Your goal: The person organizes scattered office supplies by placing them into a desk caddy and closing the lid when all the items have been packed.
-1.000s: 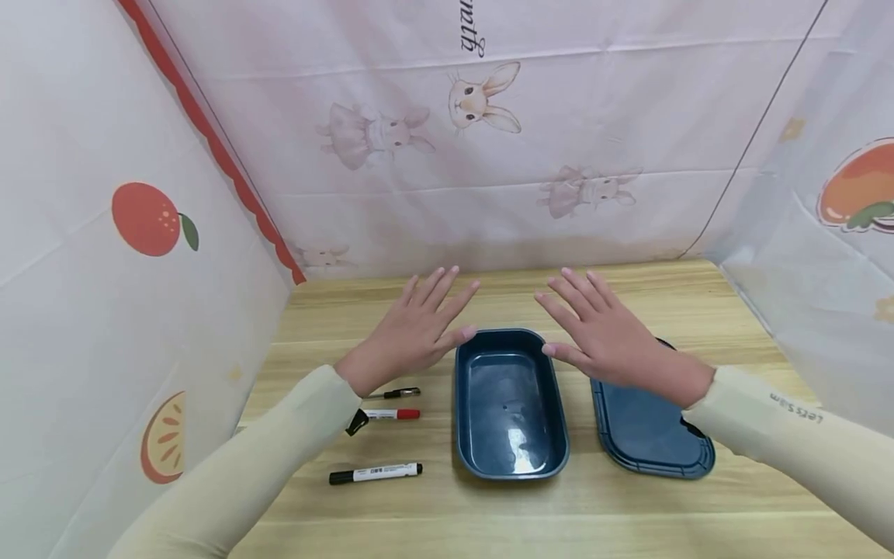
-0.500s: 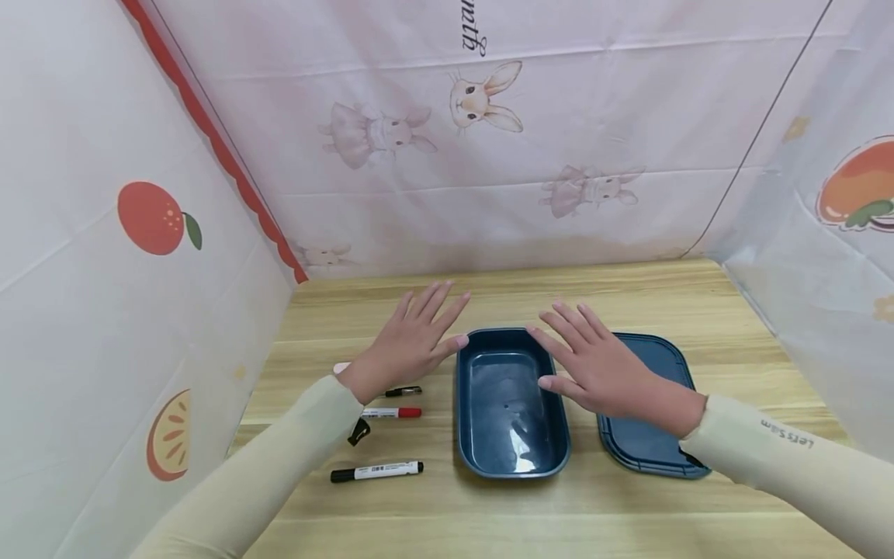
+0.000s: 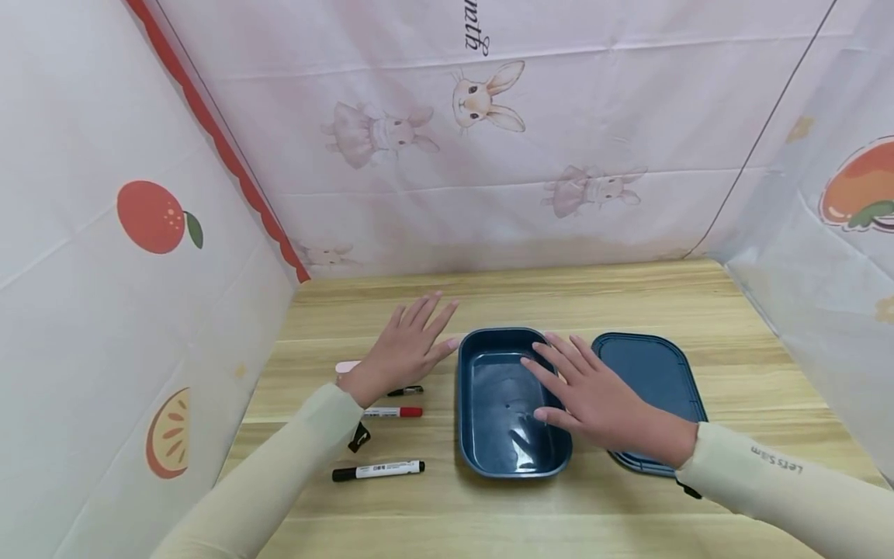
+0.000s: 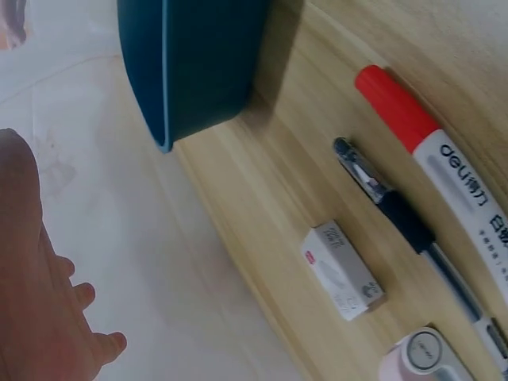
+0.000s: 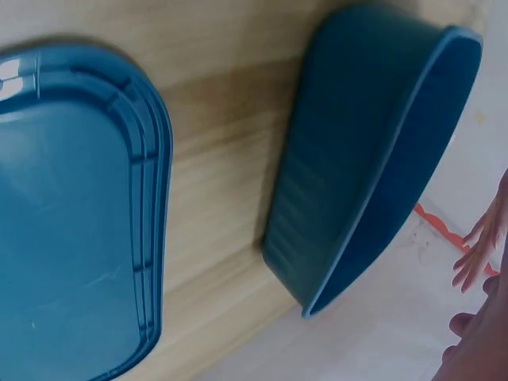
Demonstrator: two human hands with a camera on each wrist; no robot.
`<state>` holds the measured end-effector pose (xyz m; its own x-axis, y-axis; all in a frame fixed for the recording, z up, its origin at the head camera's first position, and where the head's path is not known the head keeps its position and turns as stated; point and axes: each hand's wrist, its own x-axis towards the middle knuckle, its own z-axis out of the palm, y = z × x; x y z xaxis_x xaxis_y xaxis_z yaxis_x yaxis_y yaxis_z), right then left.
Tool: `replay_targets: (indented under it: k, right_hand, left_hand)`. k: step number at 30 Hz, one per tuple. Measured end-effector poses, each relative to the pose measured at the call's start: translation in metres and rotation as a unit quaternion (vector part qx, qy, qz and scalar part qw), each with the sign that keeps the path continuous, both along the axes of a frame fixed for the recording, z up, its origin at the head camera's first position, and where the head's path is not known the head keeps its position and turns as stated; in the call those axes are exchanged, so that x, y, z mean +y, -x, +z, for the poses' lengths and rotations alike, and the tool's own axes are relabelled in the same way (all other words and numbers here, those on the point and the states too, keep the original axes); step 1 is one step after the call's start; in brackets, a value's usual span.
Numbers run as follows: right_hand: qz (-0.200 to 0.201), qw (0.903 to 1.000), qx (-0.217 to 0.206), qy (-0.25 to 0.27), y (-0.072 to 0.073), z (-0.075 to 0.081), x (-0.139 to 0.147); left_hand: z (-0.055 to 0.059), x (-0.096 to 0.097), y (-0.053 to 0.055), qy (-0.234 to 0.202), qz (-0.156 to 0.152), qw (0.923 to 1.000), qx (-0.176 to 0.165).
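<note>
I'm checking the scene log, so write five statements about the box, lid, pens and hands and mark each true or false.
1. The box holds nothing. True.
2. The lid sits on the box. False: it lies flat on the table, on the box's right.
3. The left hand grips the red-capped marker. False: its fingers are straight and spread above the table and hold nothing.
4. The right hand is spread flat over the box's right rim. True.
5. The black-capped marker lies in the box. False: it lies on the table, left of the box.
</note>
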<state>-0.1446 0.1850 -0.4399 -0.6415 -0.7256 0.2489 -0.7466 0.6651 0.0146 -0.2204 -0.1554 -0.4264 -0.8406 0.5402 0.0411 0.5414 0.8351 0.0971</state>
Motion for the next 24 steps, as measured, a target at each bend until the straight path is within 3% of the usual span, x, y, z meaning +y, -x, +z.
replay_targets:
  k: [11,19,24]
  right_hand:
    - [-0.001,0.9997,-0.017,0.015,-0.022,-0.019,-0.003]
    - [0.011,0.9992,0.006,0.037,-0.038,-0.040,-0.007]
    - [0.001,0.9989,-0.005,0.046,-0.043,-0.049,-0.008]
  left_hand:
    - [-0.019,-0.017,0.004,-0.022,0.034,0.9989,-0.025]
    - [-0.034,-0.031,0.008,-0.037,0.062,0.9968,-0.032]
    - [-0.041,-0.039,0.010,-0.038,0.082,0.9949,-0.044]
